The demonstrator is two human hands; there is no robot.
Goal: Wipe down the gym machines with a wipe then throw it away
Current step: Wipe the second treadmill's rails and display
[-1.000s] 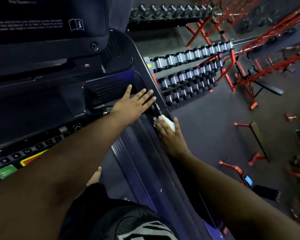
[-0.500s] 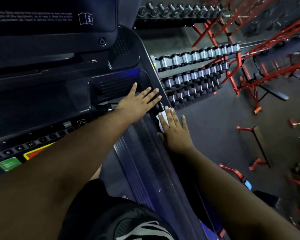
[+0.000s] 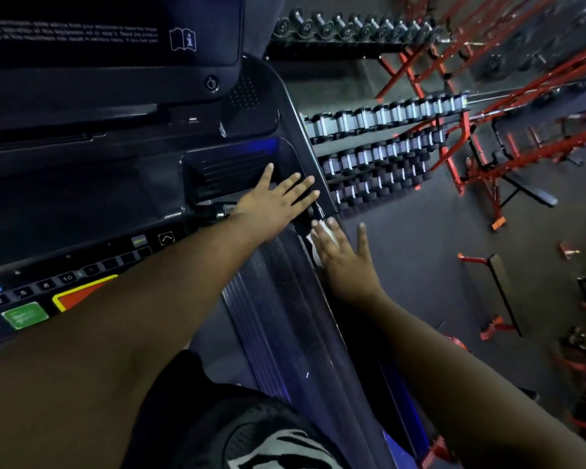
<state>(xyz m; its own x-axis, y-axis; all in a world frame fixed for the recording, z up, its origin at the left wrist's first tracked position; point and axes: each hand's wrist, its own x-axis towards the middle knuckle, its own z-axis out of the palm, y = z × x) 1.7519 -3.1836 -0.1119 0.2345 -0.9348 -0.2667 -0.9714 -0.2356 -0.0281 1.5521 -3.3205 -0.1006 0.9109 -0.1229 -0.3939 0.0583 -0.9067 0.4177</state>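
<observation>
The right hand (image 3: 347,265) pressed the wipe (image 3: 322,236) flat-fingered against the treadmill's side rail (image 3: 305,319); the left hand (image 3: 274,204) lay open on the console (image 3: 82,204). Long, firm, overlapping strokes down the rail would serve best.

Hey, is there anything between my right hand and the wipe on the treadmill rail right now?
Nothing visible. The right hand lies flat with straight fingers directly on the white wipe, pressing it against the treadmill's side rail. The left hand rests apart on the console edge.
</observation>
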